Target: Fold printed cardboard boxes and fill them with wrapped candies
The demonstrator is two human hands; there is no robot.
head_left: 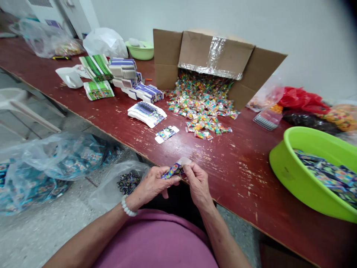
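Note:
A small dark blue patterned carton [173, 170] is between my hands at the table's front edge. My left hand [154, 182] grips its left end, with a pale beaded bracelet on the wrist. At the carton's white end flap, the thumb and fingers of my right hand [197, 180] pinch together. Beyond them a single flat carton [167, 134] lies on the red table [223, 163], near a stack of flat cartons [147, 113]. Wrapped colourful candies [206, 108] spill out of a tipped cardboard box [217, 54] at the back.
A green tub [284, 167] of filled dark packets stands at the right. Bundled green cartons [99, 90], purple cartons [149, 93] and a white mug [69, 77] are at the back left. Plastic bags [55, 160] of packets sit below the table's left side.

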